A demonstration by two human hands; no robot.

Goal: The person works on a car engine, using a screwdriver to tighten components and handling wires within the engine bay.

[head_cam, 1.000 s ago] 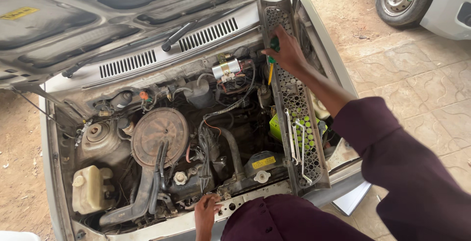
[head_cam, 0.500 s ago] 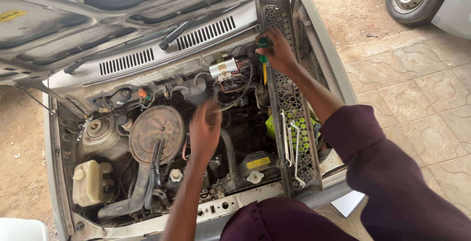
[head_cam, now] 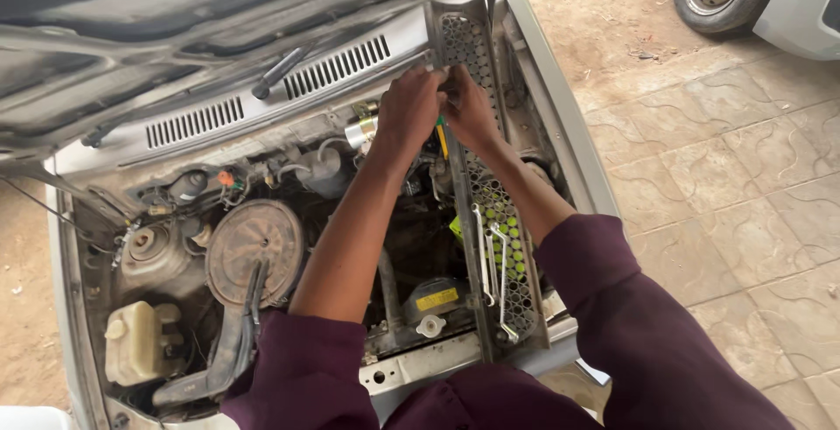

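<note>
Hands, L (head_cam: pixel 409 115) & R (head_cam: pixel 471 113), on green-handled screwdriver (head_cam: pixel 442 135).

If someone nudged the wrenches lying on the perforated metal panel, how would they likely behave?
The wrenches look like solid steel, so probably stiff and heavy for their slim size. They lie loose on the perforated panel, which rests propped along the engine bay's side, so a push would likely slide them, perhaps off the edge. Being flat, they seem unlikely to roll.

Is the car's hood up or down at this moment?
Up. The hood is raised across the top of the view, leaving the engine bay exposed: the round air cleaner and pale reservoir show below it.
</note>
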